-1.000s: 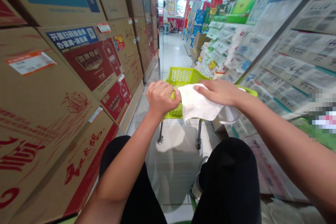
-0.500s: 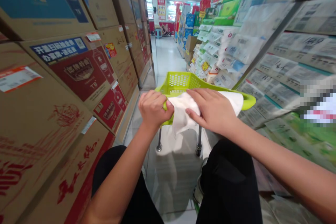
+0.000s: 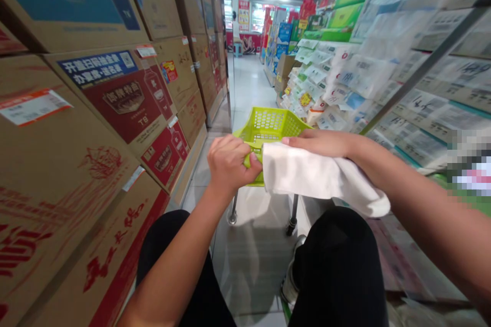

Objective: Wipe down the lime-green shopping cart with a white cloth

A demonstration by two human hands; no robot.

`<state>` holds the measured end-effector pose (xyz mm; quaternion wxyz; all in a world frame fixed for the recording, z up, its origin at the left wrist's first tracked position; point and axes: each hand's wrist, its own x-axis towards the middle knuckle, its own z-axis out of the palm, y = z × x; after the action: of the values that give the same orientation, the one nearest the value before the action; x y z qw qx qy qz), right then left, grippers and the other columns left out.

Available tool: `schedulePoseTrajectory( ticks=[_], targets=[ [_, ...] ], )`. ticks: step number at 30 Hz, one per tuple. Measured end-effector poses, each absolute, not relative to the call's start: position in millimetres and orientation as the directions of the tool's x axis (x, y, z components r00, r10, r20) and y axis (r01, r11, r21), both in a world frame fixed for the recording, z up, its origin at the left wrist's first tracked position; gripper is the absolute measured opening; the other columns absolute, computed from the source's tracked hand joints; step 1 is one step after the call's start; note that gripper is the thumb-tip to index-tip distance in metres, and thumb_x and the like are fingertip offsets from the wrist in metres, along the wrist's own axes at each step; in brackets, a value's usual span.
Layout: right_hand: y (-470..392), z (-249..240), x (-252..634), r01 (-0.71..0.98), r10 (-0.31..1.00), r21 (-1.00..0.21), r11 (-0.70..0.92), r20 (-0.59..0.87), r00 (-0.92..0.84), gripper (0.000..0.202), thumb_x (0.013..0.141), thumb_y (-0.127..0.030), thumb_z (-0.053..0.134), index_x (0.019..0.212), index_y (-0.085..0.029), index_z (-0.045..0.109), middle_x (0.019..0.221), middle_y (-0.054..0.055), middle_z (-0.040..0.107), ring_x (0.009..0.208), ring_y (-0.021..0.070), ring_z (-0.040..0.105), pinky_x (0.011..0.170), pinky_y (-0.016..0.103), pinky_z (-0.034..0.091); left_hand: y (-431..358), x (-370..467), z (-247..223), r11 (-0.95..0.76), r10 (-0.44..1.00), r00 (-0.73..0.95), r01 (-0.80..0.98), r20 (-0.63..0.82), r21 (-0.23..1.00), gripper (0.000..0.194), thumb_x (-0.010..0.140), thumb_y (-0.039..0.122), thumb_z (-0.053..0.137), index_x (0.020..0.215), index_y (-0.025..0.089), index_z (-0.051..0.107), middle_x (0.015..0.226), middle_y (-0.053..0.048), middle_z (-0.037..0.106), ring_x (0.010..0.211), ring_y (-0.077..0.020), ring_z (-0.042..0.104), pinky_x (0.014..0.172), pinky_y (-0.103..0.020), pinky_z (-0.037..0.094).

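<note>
A yellow-green cart basket [image 3: 268, 118] with perforated walls stands in front of me on thin metal legs with casters. My left hand [image 3: 232, 161] is wrapped round the left part of its rim, thumb on top. A white cloth [image 3: 303, 171] drapes over the near rim, its right end hanging below my right wrist. On top of the cloth lies my right hand [image 3: 324, 142], mostly seen edge-on; its thumb points left and its other fingers are largely hidden. Whether it grips the cloth or only presses on it is unclear.
Stacked cardboard cartons [image 3: 169, 61] wall in the left side. Packs of tissue [image 3: 356, 71] fill the right side, with a slanting metal bar [image 3: 418, 76] before them. An aisle floor [image 3: 249, 82] runs ahead past a brown box [image 3: 284, 69]. My knees flank the cart's rear.
My right hand has turned flatter, and the cloth has shifted right and toward me, its end now hanging by my wrist. My left hand keeps its hold on the rim.
</note>
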<state>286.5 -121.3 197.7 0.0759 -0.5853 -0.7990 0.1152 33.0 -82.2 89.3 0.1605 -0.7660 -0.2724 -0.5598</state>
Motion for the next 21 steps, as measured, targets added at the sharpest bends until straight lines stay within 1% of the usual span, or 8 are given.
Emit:
schedulePoseTrajectory(
  ticks=[3,7,9,11,13,16,19,21],
  targets=[
    [-146.9,193.0,273.5,0.879,0.916,-0.270,0.393,0.030,-0.401,0.064,0.103,-0.071,0.039,0.111,-0.019,0.076,0.095,0.009,0.079,0.083,0.0256,0.071,0.075,0.036,0.053,-83.2,26.3,87.7,-0.800,0.249,0.201,0.594,0.947,0.084,0.028,0.086,0.030,0.049,0.061,0.024,0.037,0.058,-0.001,0.048,0.065,-0.0202,0.048,0.066,-0.039,0.028],
    [-187.1,176.9,252.5,0.853,0.815,0.028,0.521,0.280,-0.507,0.061,0.106,-0.058,0.044,0.145,-0.013,0.061,0.133,0.019,0.072,0.117,0.0341,0.069,0.097,0.046,0.052,-85.4,19.8,85.8,-0.808,0.250,0.192,0.581,0.949,0.096,0.026,0.086,0.029,0.048,0.062,0.025,0.039,0.059,-0.001,0.048,0.066,-0.0209,0.048,0.066,-0.040,0.029],
    [-200.6,166.2,244.1,0.861,0.792,0.182,0.474,0.339,-0.508,0.068,0.105,-0.059,0.046,0.152,-0.011,0.054,0.144,0.022,0.066,0.126,0.0380,0.065,0.100,0.049,0.051,-85.5,17.9,85.6,-0.819,0.246,0.189,0.565,0.951,0.099,0.025,0.086,0.028,0.048,0.063,0.025,0.041,0.060,-0.002,0.050,0.067,-0.0209,0.049,0.067,-0.040,0.030],
    [-208.2,158.8,238.1,0.870,0.788,0.263,0.418,0.372,-0.491,0.071,0.105,-0.062,0.046,0.155,-0.012,0.051,0.150,0.022,0.062,0.129,0.0392,0.063,0.101,0.050,0.050,-84.5,16.6,86.2,-0.834,0.239,0.191,0.543,0.952,0.101,0.027,0.089,0.029,0.047,0.063,0.024,0.041,0.060,-0.002,0.050,0.066,-0.0206,0.049,0.067,-0.040,0.030],
    [-209.2,159.0,234.7,0.886,0.806,0.252,0.390,0.371,-0.461,0.076,0.103,-0.068,0.045,0.155,-0.014,0.051,0.149,0.022,0.063,0.128,0.0389,0.063,0.101,0.049,0.049,-83.0,16.2,87.6,-0.841,0.264,0.204,0.528,0.943,0.121,0.033,0.095,0.034,0.045,0.063,0.024,0.041,0.061,-0.002,0.050,0.067,-0.0206,0.049,0.068,-0.040,0.030],
    [-195.9,174.3,234.3,0.937,0.898,0.122,0.328,0.268,-0.349,0.084,0.098,-0.080,0.040,0.146,-0.014,0.059,0.133,0.021,0.072,0.114,0.0381,0.070,0.093,0.047,0.052,-81.9,18.3,90.1,-0.839,0.323,0.260,0.523,0.910,0.149,0.043,0.100,0.044,0.039,0.062,0.024,0.040,0.062,-0.003,0.051,0.068,-0.0211,0.049,0.070,-0.040,0.031],
    [-167.2,195.6,239.3,0.981,0.981,-0.037,0.190,-0.043,-0.192,0.087,0.097,-0.086,0.027,0.115,-0.015,0.074,0.107,0.019,0.079,0.095,0.0345,0.074,0.080,0.042,0.053,-84.8,23.2,91.6,-0.840,0.317,0.311,0.530,0.896,0.114,0.046,0.100,0.046,0.035,0.060,0.024,0.039,0.060,-0.003,0.051,0.066,-0.0206,0.046,0.071,-0.041,0.031],
    [-146.5,204.7,244.5,0.985,0.964,-0.138,0.103,-0.232,-0.134,0.090,0.096,-0.088,0.022,0.098,-0.017,0.078,0.103,0.018,0.079,0.092,0.0321,0.074,0.079,0.041,0.054,-89.4,26.2,92.5,-0.837,0.304,0.311,0.538,0.901,0.097,0.045,0.100,0.045,0.036,0.060,0.024,0.041,0.059,-0.003,0.051,0.065,-0.0205,0.045,0.070,-0.040,0.031]
  ],
)
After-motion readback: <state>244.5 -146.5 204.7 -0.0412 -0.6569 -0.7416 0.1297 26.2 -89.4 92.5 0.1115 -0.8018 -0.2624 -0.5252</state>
